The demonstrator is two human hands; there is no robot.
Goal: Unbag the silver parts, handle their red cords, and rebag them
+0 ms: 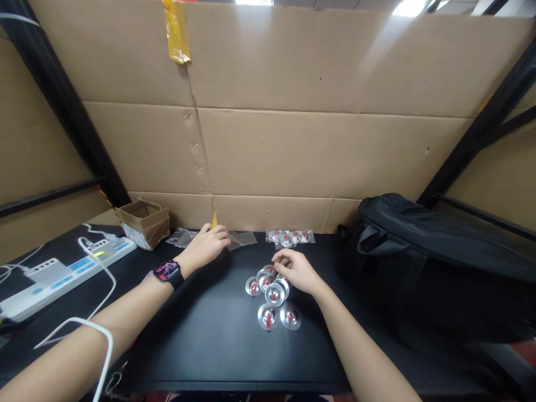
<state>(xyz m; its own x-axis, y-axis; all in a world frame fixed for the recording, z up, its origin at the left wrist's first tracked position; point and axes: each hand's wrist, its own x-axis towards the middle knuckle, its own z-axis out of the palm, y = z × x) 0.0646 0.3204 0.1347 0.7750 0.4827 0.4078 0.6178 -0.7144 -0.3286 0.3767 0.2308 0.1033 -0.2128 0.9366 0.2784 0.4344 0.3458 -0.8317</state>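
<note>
My left hand (pixel 209 242), with a watch on its wrist, lies over clear plastic bags at the back of the table. Its fingers are bent down and closed on the clear plastic bag (pixel 244 239) that sticks out to its right. My right hand (pixel 296 270) is at the back edge of a loose group of round silvery metal discs with red marks in their centres (pixel 274 295). Its fingers are curled towards the thumb, and whatever is between them is hidden. Several discs overlap; two lie nearer the front, one a shiny disc (pixel 290 316).
Bagged discs (pixel 290 238) lie along the cardboard wall (pixel 268 151). At left are an open cardboard box (pixel 144 220), a white power strip (pixel 71 279) and a white cable crossing my left forearm. A black bag (pixel 419 268) fills the right side of the black table (pixel 209 346).
</note>
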